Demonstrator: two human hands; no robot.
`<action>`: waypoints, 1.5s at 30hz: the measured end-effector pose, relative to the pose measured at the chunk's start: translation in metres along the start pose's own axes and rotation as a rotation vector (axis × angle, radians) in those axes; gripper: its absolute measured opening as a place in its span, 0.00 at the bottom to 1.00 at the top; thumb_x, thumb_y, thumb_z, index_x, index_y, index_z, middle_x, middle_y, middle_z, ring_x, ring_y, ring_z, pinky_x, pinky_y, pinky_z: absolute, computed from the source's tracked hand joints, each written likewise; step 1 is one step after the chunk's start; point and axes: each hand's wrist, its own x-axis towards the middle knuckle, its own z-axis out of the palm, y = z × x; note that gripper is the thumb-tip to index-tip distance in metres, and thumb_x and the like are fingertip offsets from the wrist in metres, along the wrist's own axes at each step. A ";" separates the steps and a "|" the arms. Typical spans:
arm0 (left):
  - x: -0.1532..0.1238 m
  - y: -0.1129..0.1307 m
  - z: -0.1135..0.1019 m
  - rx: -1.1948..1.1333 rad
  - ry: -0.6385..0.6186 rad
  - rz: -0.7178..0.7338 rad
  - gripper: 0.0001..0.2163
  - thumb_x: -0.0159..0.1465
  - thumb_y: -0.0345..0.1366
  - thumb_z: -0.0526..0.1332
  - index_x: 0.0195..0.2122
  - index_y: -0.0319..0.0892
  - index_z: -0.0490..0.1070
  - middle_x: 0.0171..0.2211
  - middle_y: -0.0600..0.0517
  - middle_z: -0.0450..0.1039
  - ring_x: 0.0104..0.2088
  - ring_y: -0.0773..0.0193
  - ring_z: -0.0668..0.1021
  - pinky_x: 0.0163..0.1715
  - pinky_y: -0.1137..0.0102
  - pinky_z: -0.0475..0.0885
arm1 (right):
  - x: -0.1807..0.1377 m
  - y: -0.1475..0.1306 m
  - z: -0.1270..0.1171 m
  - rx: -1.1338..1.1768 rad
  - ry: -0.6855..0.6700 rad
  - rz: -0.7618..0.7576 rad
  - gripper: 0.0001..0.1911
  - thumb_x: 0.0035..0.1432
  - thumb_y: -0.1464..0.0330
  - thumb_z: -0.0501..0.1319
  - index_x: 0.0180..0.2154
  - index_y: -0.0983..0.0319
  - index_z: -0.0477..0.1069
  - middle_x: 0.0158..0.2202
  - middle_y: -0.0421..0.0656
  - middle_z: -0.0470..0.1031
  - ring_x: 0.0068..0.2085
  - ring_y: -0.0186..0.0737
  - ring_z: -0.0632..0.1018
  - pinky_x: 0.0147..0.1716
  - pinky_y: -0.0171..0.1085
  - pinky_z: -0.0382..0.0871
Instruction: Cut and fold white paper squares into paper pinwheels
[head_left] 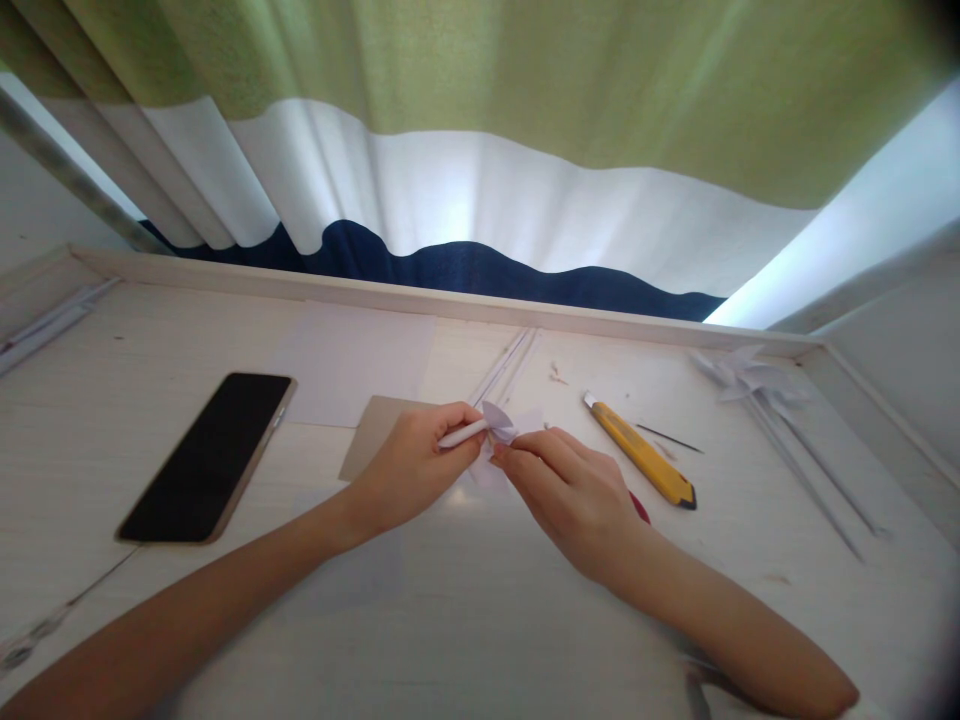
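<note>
Both of my hands meet over the middle of the table on a white paper pinwheel [496,418] with curled blades. My left hand [420,450] pinches it from the left, where one blade is rolled like a tube between thumb and fingers. From the right, my right hand [566,485] has its thumb and fingertips closed on the pinwheel near its centre. Whether a pin or stick is also between those fingertips is hidden. A red object [639,507] shows only in part behind my right hand. Just beyond the pinwheel lie thin white paper sticks [510,362].
A yellow box cutter [641,450] lies right of my hands, beside a thin dark rod [670,438]. Finished pinwheels on sticks [750,378] rest at the far right. A phone [210,458], a white paper sheet [352,360] and a beige card [371,435] lie left.
</note>
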 end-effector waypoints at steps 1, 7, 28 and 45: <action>0.000 0.000 0.000 0.006 0.003 0.004 0.08 0.58 0.31 0.51 0.31 0.39 0.69 0.25 0.56 0.70 0.28 0.68 0.71 0.29 0.76 0.62 | 0.000 -0.001 0.000 -0.021 0.006 -0.009 0.11 0.57 0.75 0.50 0.33 0.67 0.70 0.30 0.46 0.72 0.29 0.38 0.70 0.26 0.35 0.62; -0.001 -0.006 0.005 0.053 0.015 0.032 0.08 0.58 0.31 0.51 0.32 0.40 0.69 0.27 0.55 0.71 0.29 0.67 0.72 0.30 0.76 0.62 | 0.000 -0.004 0.010 -0.125 0.053 -0.039 0.12 0.57 0.78 0.48 0.34 0.69 0.70 0.29 0.48 0.73 0.29 0.40 0.71 0.26 0.35 0.64; 0.004 -0.018 0.016 0.004 -0.009 -0.033 0.07 0.57 0.31 0.52 0.30 0.38 0.69 0.27 0.54 0.71 0.31 0.65 0.72 0.31 0.75 0.64 | -0.007 -0.002 0.034 -0.197 0.035 -0.003 0.10 0.55 0.79 0.48 0.33 0.67 0.66 0.30 0.47 0.72 0.31 0.40 0.70 0.25 0.35 0.60; 0.007 -0.030 0.025 -0.064 -0.035 -0.107 0.07 0.54 0.30 0.53 0.27 0.38 0.70 0.23 0.56 0.69 0.26 0.68 0.70 0.26 0.77 0.61 | -0.005 -0.004 0.043 -0.176 -0.093 0.063 0.07 0.51 0.79 0.52 0.29 0.64 0.65 0.25 0.44 0.69 0.26 0.39 0.68 0.21 0.35 0.56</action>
